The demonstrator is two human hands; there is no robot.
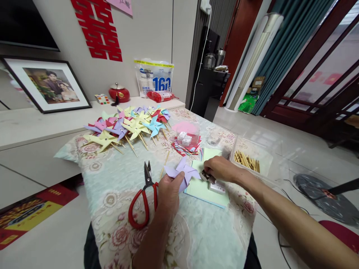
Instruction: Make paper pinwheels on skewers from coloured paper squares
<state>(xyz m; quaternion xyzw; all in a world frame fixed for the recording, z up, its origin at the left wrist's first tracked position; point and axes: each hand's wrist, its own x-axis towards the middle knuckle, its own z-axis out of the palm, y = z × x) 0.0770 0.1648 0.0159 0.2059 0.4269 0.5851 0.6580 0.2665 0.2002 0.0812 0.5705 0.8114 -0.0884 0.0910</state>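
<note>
Left hand [169, 188] is pinched on a lavender paper pinwheel [183, 172], holding it just above the floral-cloth tabletop [117, 186], beside red-handled scissors [143, 198]. Right hand [221, 169] is closed around a small dark object [206, 175] (too small to identify) touching the pinwheel's right edge, over a pale green paper sheet [206, 190]. Finished pinwheels [131, 125] lie piled at the far end, wooden sticks [248, 160] in a clear tray on the right.
</note>
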